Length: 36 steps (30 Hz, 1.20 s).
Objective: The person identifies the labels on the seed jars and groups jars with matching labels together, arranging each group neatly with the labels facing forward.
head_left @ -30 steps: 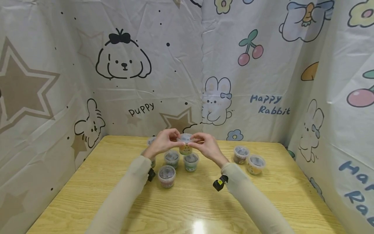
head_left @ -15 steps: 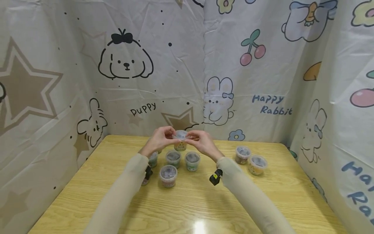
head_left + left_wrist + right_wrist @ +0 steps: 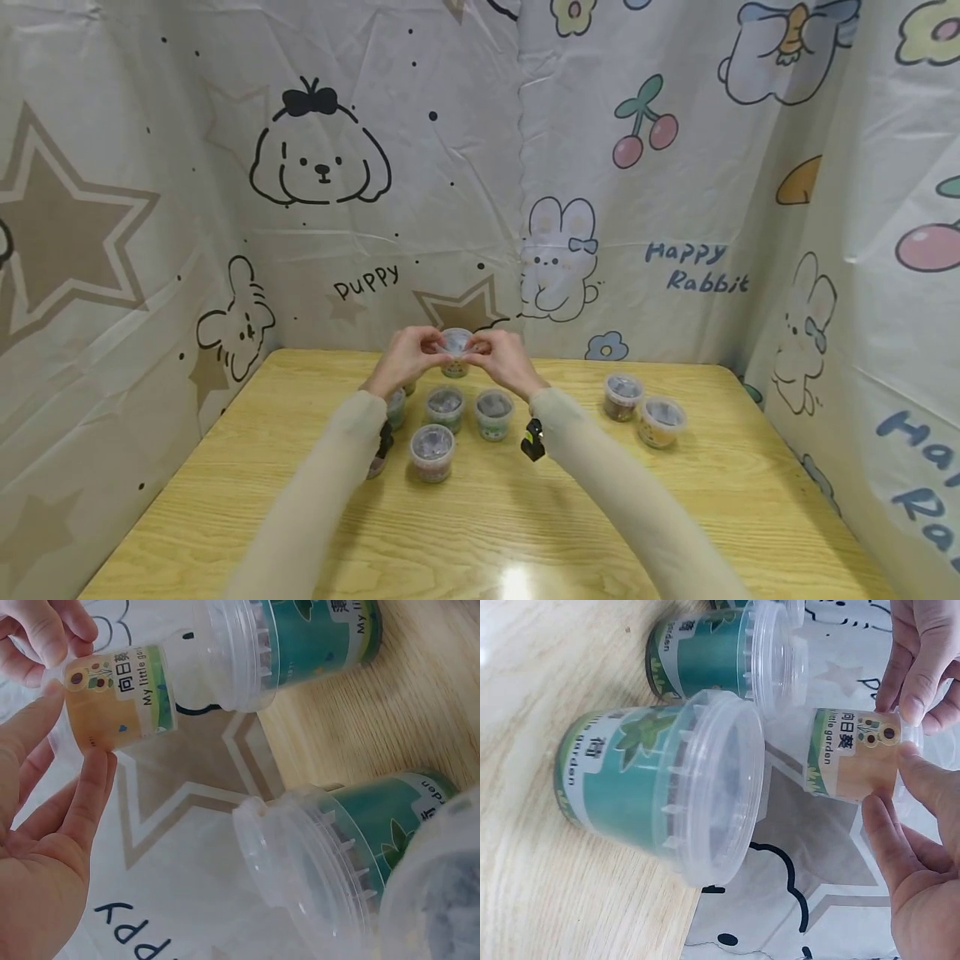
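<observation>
A small clear plastic cup (image 3: 455, 367) with a lid and an orange sunflower label is held up over the back of the table. My left hand (image 3: 407, 357) pinches its rim from the left, and my right hand (image 3: 501, 358) does the same on the right. In the left wrist view, thumb and fingers lie at the lid end of this cup (image 3: 120, 705). The right wrist view shows the cup (image 3: 851, 756) sideways, its lid partly covered by fingers. Just in front stand green-labelled lidded cups (image 3: 444, 410), apart from the held one.
A reddish cup (image 3: 432, 454) stands nearest on the wooden table (image 3: 450, 533). More cups are partly hidden behind my left arm. On the right stand a brown cup (image 3: 622, 397) and a yellow one (image 3: 662, 423). A printed curtain (image 3: 450, 208) encloses the back and sides.
Both hands have carried the orange-labelled cup to the left and slightly farther back. Their pinch on its rim has stayed. The standing cups have not moved.
</observation>
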### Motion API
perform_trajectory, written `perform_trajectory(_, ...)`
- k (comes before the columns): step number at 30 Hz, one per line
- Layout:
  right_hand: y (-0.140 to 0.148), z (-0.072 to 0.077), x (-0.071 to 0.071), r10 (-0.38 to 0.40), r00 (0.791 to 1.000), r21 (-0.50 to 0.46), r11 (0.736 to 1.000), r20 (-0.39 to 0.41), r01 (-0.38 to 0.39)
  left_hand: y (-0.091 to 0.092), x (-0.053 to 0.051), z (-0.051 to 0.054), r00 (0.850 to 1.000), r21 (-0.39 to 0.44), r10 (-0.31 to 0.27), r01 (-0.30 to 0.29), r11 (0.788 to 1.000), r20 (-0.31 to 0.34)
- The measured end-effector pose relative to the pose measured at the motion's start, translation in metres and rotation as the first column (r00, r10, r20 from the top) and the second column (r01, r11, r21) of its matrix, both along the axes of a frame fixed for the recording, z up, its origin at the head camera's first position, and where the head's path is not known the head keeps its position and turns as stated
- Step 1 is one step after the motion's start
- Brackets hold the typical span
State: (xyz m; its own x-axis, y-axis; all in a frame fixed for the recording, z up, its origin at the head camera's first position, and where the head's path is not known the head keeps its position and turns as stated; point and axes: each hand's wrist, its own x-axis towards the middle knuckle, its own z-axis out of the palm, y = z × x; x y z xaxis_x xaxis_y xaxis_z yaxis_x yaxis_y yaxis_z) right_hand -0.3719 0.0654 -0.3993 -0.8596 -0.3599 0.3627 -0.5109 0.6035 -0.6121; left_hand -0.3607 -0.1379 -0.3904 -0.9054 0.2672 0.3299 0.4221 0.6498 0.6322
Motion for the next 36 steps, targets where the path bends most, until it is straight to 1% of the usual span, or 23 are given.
perform_trajectory(4, -0.005, -0.001, -0.007, -0.014, 0.998, 0.045, 0.999, 0.061, 0.011, 0.001, -0.007, -0.007, 0.998, -0.04, 0.056, -0.056, 0.998, 0.0)
perform_trajectory(8, -0.011, -0.006, -0.011, -0.043, 0.996, 0.107, 0.994, 0.073, 0.035, 0.002, -0.012, -0.015, 0.995, -0.072, 0.096, -0.094, 0.993, 0.024)
perform_trajectory(12, -0.017, -0.013, -0.015, -0.068, 0.993, 0.117, 0.991, 0.094, 0.057, 0.005, -0.013, -0.021, 0.99, -0.082, 0.128, -0.123, 0.989, 0.056)
perform_trajectory(14, -0.021, -0.015, -0.017, -0.073, 0.992, 0.113, 0.992, 0.107, 0.061, 0.006, -0.013, -0.022, 0.987, -0.079, 0.143, -0.137, 0.987, 0.077)
perform_trajectory(17, -0.025, -0.015, -0.019, -0.085, 0.989, 0.132, 0.989, 0.125, 0.068, 0.007, -0.013, -0.023, 0.982, -0.085, 0.16, -0.152, 0.985, 0.097)
perform_trajectory(21, -0.025, -0.016, -0.022, -0.095, 0.979, 0.167, 0.984, 0.178, 0.065, 0.009, -0.017, -0.027, 0.982, -0.124, 0.167, -0.155, 0.98, 0.09)
perform_trajectory(25, -0.024, -0.016, -0.023, -0.071, 0.965, 0.211, 0.977, 0.253, 0.017, 0.01, -0.02, -0.033, 0.985, -0.172, 0.158, -0.143, 0.975, 0.076)
perform_trajectory(29, -0.023, -0.016, -0.023, -0.039, 0.959, 0.261, 0.965, 0.28, -0.037, 0.011, -0.022, -0.036, 0.984, -0.207, 0.159, -0.141, 0.968, 0.075)
perform_trajectory(32, -0.023, -0.016, -0.023, -0.029, 0.957, 0.281, 0.958, 0.29, -0.056, 0.011, -0.024, -0.037, 0.983, -0.214, 0.161, -0.139, 0.967, 0.087)
perform_trajectory(36, -0.024, -0.017, -0.021, -0.022, 0.945, 0.284, 0.956, 0.325, -0.075, 0.012, -0.023, -0.038, 0.977, -0.235, 0.174, -0.142, 0.962, 0.122)
